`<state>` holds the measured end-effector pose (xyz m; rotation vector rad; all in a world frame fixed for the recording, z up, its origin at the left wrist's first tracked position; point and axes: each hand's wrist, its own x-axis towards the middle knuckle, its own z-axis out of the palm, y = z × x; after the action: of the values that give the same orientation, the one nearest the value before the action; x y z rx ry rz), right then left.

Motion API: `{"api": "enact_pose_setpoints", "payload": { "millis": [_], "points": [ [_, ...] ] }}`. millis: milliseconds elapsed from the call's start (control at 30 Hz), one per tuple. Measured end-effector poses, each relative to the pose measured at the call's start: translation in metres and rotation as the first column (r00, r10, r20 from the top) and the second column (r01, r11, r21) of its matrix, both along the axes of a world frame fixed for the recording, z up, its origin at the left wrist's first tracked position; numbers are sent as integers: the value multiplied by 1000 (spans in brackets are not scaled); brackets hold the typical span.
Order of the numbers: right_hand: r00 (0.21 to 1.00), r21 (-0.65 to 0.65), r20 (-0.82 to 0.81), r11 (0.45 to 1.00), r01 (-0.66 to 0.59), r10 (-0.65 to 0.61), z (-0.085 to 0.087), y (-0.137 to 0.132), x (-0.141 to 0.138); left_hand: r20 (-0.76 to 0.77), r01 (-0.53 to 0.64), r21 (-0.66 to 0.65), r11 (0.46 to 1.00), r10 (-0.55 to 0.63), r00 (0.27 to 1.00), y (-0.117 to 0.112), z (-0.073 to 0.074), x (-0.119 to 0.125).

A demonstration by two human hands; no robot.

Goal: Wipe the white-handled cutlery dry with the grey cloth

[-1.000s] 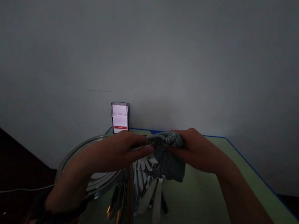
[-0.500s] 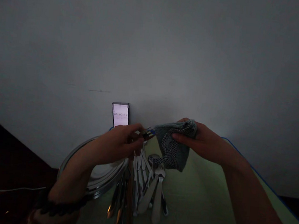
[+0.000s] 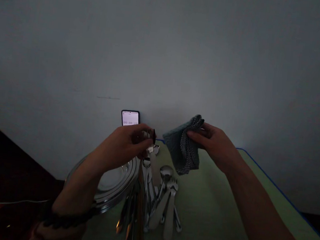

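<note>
A plain grey wall (image 3: 166, 52) rises in dim light behind a pale green table with blue edging (image 3: 213, 215). Nested round dishes of shiny metal (image 3: 113, 196) stand at the table's left, partly behind the left forearm. A grey-green cloth with a black-and-white checked band (image 3: 179, 142) hangs raised above the table's far side, right of centre, pinched by its right edge between the thumb and fingers of the person's right hand (image 3: 207, 138). To its left, apart from the cloth, the left hand (image 3: 135, 140) is closed around the upper end of a white-handled utensil (image 3: 155, 166), whose handle slants down towards the cutlery below; its head is too hidden to identify. Brown wooden chopsticks (image 3: 141, 193) lie right of the dishes. Further right rest two pale-handled pieces of cutlery (image 3: 169, 219), near a shiny metal spoon (image 3: 166, 171). A lit smartphone (image 3: 130, 118) stands at the far left, just beyond the left hand.
</note>
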<state>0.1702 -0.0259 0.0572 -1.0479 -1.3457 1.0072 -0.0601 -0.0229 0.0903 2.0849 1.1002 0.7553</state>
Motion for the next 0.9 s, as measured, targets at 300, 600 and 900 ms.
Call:
{"api": "enact_pose_setpoints", "payload": {
  "millis": [300, 600, 900],
  "points": [
    [941, 85, 182, 948, -306, 287, -1, -6, -13, 139, 10, -86, 996, 3, 990, -6, 7, 9],
    [771, 36, 555, 917, -398, 312, 5, -18, -23, 148, -224, 128, 966, 205, 968, -5, 2, 23],
    [629, 46, 757, 945, -324, 179, 12, -23, -23, -48, -40, 88, 995, 45, 998, -6, 9, 10]
  ]
}}
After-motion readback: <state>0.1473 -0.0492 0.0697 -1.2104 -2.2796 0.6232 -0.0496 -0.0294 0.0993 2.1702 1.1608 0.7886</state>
